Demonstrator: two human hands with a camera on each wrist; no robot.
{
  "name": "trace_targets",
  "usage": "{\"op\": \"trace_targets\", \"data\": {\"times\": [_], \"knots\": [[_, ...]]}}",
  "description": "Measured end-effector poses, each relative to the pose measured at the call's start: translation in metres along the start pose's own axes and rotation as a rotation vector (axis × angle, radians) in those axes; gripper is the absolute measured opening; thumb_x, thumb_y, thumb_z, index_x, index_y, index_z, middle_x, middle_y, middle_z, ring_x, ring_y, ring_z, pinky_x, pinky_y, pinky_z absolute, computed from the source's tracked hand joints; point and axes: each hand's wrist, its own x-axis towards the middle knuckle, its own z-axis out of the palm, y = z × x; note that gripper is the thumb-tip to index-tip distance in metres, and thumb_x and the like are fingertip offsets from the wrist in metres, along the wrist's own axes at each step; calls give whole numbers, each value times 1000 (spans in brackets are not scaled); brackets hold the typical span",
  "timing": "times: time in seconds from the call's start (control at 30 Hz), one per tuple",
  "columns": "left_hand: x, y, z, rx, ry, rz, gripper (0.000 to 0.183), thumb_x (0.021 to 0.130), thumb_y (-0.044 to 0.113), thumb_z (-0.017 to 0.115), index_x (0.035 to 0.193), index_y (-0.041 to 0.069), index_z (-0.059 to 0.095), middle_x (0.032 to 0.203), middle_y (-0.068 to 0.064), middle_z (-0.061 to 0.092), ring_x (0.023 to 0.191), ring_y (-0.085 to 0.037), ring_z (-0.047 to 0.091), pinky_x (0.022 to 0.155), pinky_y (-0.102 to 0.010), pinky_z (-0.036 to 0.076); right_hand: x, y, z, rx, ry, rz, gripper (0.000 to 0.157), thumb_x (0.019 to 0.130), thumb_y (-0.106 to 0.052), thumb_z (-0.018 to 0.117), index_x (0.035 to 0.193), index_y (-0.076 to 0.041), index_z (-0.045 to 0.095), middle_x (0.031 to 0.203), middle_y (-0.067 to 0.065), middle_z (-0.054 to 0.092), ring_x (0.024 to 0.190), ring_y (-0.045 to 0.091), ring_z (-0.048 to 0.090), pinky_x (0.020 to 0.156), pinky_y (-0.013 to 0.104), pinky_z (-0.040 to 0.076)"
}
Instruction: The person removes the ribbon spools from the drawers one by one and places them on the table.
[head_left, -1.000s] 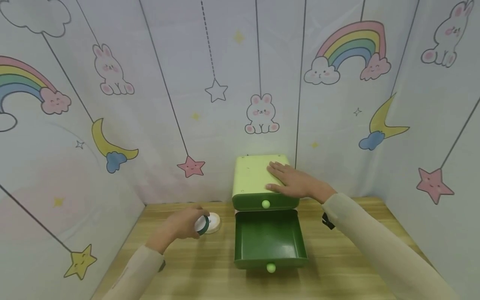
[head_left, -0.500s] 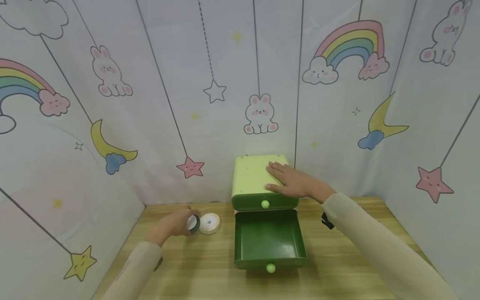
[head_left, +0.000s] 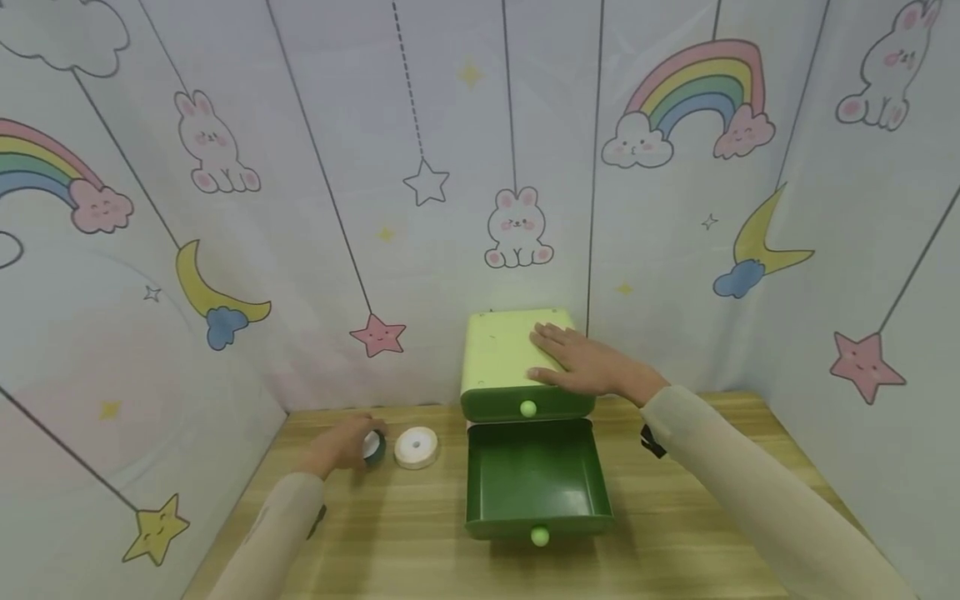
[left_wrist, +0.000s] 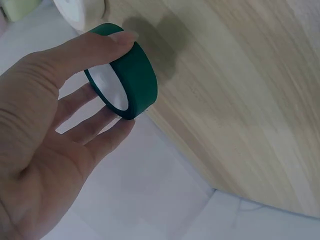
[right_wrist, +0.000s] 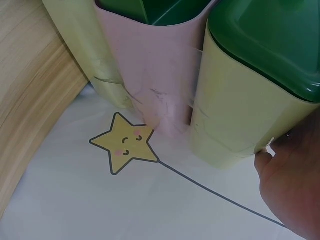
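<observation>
A roll of dark green tape (left_wrist: pixel 140 82) is held on edge between the thumb and fingers of my left hand (head_left: pixel 343 446), low over the left part of the wooden table. Just right of it in the head view lies a white ribbon-like spool (head_left: pixel 417 448), apart from the tape. My right hand (head_left: pixel 588 364) rests flat, fingers straight, on the pale yellow-green top of a small drawer cabinet (head_left: pixel 498 350). Its upper drawer (head_left: pixel 487 406) is closed. The dark green lower drawer (head_left: pixel 536 475) is pulled out, with nothing visible inside.
A cloth backdrop (head_left: pixel 450 275) with printed rabbits and stars walls in the table (head_left: pixel 420 542) at the back and sides. The pulled-out drawer's round knob (head_left: pixel 540 537) juts toward the front. The right wrist view shows the cabinet's pink middle section (right_wrist: pixel 155 65).
My left hand has carried the green tape leftward and slightly back, away from the white spool, which now shows fully. The right hand stays on the cabinet top.
</observation>
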Motion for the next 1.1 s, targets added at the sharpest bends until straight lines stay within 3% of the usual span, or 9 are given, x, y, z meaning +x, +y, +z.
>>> {"op": "trace_targets", "data": {"times": [0.3, 0.77, 1.1], "knots": [[11, -15, 9, -38, 28, -3, 72, 63, -12, 87, 130, 10, 70, 131, -18, 66, 118, -34, 62, 103, -61, 53, 0, -4, -3, 12, -9, -6, 89, 105, -71, 35, 169, -13, 14, 179, 8, 8, 167, 27, 7, 136, 48, 10], [12, -10, 5, -82, -39, -76, 71, 68, -15, 86, 132, 10, 69, 139, -20, 62, 111, -29, 58, 98, -52, 55, -3, -4, -2, -1, -9, 13, 88, 105, -71, 35, 169, -14, 13, 179, 8, 7, 167, 28, 7, 136, 49, 11], [12, -13, 5, -98, -36, -61, 71, 66, -14, 88, 131, 8, 69, 137, -19, 64, 111, -29, 57, 98, -51, 54, -4, -5, -2, 6, 7, 10, 88, 105, -69, 37, 169, -12, 16, 178, 10, 9, 167, 30, 8, 136, 50, 12]]}}
